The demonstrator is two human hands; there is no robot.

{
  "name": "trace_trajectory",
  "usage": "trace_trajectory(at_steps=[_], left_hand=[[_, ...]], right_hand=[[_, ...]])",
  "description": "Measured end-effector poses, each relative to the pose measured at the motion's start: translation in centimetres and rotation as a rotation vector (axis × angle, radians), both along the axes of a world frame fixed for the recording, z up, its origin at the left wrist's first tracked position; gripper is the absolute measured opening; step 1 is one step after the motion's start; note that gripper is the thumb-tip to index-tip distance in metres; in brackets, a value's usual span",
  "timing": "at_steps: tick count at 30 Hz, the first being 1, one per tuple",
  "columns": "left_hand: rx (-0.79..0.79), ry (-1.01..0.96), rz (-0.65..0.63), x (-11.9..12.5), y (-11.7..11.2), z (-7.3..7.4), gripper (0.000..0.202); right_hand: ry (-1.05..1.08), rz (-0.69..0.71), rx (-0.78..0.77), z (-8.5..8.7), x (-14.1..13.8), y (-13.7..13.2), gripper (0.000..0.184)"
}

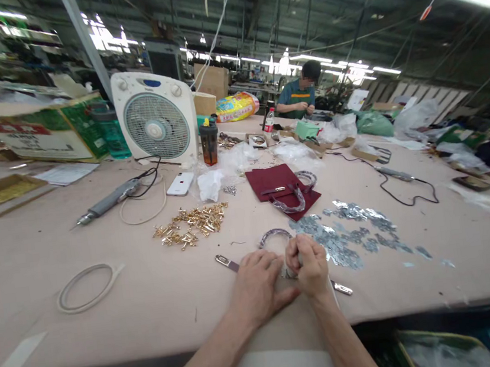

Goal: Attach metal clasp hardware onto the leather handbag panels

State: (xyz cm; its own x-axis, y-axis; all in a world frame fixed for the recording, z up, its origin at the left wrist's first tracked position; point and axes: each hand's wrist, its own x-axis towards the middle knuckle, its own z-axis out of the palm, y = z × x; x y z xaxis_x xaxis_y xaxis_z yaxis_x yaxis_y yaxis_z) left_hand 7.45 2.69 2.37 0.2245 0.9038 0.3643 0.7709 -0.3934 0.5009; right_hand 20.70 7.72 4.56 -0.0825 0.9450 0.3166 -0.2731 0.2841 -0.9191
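My left hand lies flat with fingers stretched on a beige bag panel at the table's front edge. Close beside it, my right hand is closed in a fist over the panel's upper part; what it grips is mostly hidden. A plastic-wrapped handle arches out beyond my hands. Dark strap ends with metal plates, one on the left and one on the right, stick out from under the work. Right of my fist lie scattered flat silver metal pieces.
Beyond my hands lies a dark red handbag. Gold metal fittings, a tape roll, an electric screwdriver, a phone and a fan are to the left. Another screwdriver lies right; a person works across.
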Motion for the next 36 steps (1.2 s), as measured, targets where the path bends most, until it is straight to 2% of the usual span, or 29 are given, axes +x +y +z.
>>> trace_trajectory(at_steps=[2, 4, 8, 10, 14, 16, 21, 23, 27, 30, 33, 36], left_hand=[[-0.01, 0.004, -0.002, 0.0, 0.0, 0.0, 0.041], [-0.019, 0.012, 0.001, -0.1, 0.0, -0.1, 0.046], [-0.039, 0.017, -0.008, -0.2, -0.1, 0.0, 0.053], [-0.042, 0.016, -0.011, -0.2, -0.1, 0.1, 0.049], [-0.04, 0.007, -0.017, -0.2, -0.1, 0.3, 0.041], [-0.043, 0.003, -0.016, -0.2, -0.1, 0.3, 0.044], [-0.057, 0.004, -0.018, -0.3, -0.1, 0.4, 0.055], [-0.056, 0.006, -0.017, -0.3, -0.1, 0.4, 0.055], [-0.042, 0.01, -0.017, -0.1, -0.1, 0.3, 0.043], [-0.041, 0.007, -0.006, 0.0, -0.1, 0.2, 0.047], [-0.044, 0.004, 0.0, 0.1, 0.1, 0.1, 0.06], [-0.055, 0.002, 0.0, 0.1, 0.2, 0.0, 0.059]], right_hand=[[-0.034, -0.001, 0.01, 0.2, -0.1, 0.1, 0.046], [-0.039, -0.009, 0.051, 1.1, 0.0, 0.0, 0.045], [0.035, -0.047, 0.22, 3.0, -0.2, -0.6, 0.044], [-0.027, -0.045, 0.251, 2.5, -0.4, -0.6, 0.045], [-0.22, -0.056, 0.138, 0.1, 0.0, -0.1, 0.049], [-0.213, -0.06, 0.106, 0.1, 0.5, 0.0, 0.048], [0.056, -0.037, 0.229, 3.3, 0.3, -1.1, 0.042], [0.043, -0.038, 0.267, 3.4, -0.2, -1.5, 0.044], [-0.152, -0.066, 0.152, 0.5, -0.6, -1.0, 0.048], [-0.024, -0.066, 0.067, -0.8, 0.1, -0.4, 0.046], [0.163, -0.088, 0.045, 0.2, 0.6, 0.1, 0.041], [0.206, -0.088, 0.017, 1.6, 0.1, 0.8, 0.041]])
